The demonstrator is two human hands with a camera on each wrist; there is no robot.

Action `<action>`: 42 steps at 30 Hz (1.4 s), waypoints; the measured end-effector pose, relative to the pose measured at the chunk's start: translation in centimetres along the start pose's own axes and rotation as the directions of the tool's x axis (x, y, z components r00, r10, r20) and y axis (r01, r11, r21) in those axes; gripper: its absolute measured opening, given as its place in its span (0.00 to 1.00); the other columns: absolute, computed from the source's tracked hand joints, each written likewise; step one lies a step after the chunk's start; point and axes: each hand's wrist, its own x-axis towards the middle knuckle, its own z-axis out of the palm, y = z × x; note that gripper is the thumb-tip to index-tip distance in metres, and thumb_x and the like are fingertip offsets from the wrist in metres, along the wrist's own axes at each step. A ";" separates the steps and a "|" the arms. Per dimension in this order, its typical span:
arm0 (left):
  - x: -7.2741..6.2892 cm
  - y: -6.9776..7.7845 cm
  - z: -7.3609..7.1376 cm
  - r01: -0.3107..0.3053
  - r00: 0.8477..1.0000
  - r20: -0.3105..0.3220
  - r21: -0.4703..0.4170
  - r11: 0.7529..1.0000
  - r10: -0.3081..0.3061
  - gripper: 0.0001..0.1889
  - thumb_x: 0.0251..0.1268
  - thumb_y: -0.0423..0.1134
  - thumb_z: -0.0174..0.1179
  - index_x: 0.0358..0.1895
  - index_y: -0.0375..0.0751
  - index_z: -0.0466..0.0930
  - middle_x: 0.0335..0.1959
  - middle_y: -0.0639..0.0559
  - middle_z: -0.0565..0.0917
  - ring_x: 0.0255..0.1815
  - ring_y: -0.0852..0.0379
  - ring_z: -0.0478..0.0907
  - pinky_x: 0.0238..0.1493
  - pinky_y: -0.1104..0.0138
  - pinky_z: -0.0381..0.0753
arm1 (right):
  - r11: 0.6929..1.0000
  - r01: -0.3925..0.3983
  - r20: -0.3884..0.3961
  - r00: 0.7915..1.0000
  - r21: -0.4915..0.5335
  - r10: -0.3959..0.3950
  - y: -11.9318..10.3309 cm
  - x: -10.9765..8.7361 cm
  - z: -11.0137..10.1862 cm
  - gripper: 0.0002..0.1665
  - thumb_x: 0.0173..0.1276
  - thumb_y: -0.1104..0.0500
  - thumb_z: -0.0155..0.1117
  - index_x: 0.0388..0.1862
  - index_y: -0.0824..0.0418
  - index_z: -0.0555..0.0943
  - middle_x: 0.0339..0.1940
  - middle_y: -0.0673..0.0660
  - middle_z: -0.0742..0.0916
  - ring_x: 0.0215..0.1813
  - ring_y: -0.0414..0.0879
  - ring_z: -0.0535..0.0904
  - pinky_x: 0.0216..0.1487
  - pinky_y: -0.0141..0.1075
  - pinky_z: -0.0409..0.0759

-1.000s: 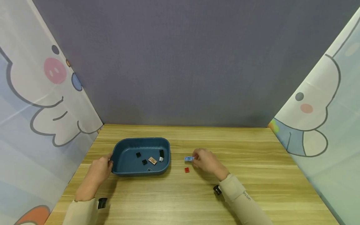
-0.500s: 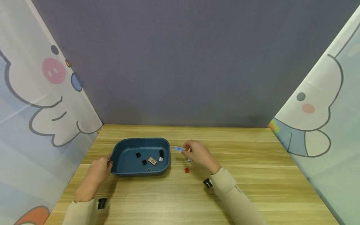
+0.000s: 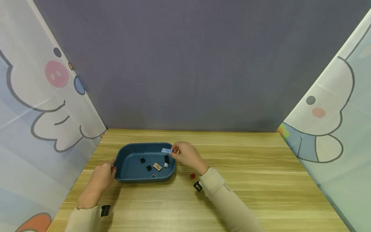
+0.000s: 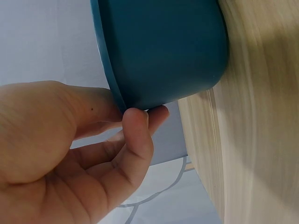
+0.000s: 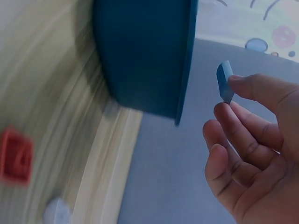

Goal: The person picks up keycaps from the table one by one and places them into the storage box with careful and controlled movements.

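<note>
A dark blue tub (image 3: 131, 169) stands on the table. My left hand (image 3: 102, 175) grips its left rim; in the left wrist view the fingertips (image 4: 137, 119) meet the rim edge. My right hand (image 3: 186, 155) pinches a small flat light-blue tile (image 3: 166, 150) with printed markings, held up over the tub's right rim. In the right wrist view thumb and finger hold the tile (image 5: 225, 83) edge-on, apart from the tub wall. Inside the tub lie several small black pieces (image 3: 142, 160), a beige printed tile (image 3: 157, 166) and a white piece (image 3: 166, 165).
A small red piece (image 3: 192, 176) lies on the wooden table (image 3: 162, 206) right of the tub. Beside it, in the right wrist view, a blurred pale piece (image 5: 57, 212) shows; my right hand hides it from the head view. A grey panel (image 3: 188, 71) rises behind the table.
My right hand has lifted the light-blue tile off the table and carried it left to the tub's right rim. The left hand and the tub have stayed put.
</note>
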 end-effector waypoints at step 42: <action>-0.1 0.2 0.0 -0.009 0.999 -0.039 0.022 1.000 0.009 0.20 0.65 0.24 0.57 0.58 0.14 0.73 0.39 0.23 0.82 0.20 0.47 0.74 0.25 0.51 0.75 | 0.994 0.009 -0.017 1.000 -0.106 -0.011 2.0 -2.4 -1.2 0.10 0.70 0.58 0.68 0.47 0.61 0.85 0.39 0.50 0.86 0.38 0.42 0.82 0.38 0.36 0.79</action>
